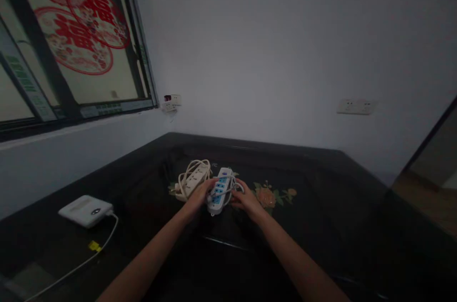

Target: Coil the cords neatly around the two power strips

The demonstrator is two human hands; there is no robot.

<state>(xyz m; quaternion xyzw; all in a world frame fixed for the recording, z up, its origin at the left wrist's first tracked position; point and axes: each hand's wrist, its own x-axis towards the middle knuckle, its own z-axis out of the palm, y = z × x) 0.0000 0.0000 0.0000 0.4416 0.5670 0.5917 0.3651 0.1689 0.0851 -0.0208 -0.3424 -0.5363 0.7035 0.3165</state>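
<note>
A white power strip (224,179) with blue sockets lies between my hands on the dark table, its grey-white cord looped around it. My left hand (201,195) grips the strip's left side, fingers closed at its edge. On the other side, my right hand (247,197) is curled around the cord loops along the strip's right edge; some of its fingertips are hidden. Just left of my left hand rests a second, cream power strip (195,177) with its cord coiled over it.
A white box-shaped device (85,210) with a cable (84,262) and yellow tag (94,246) sits at the left. The glossy black table (307,226) bears a painted flower (266,196). Wall sockets (356,106) and a window (117,54) with red decorations are beyond.
</note>
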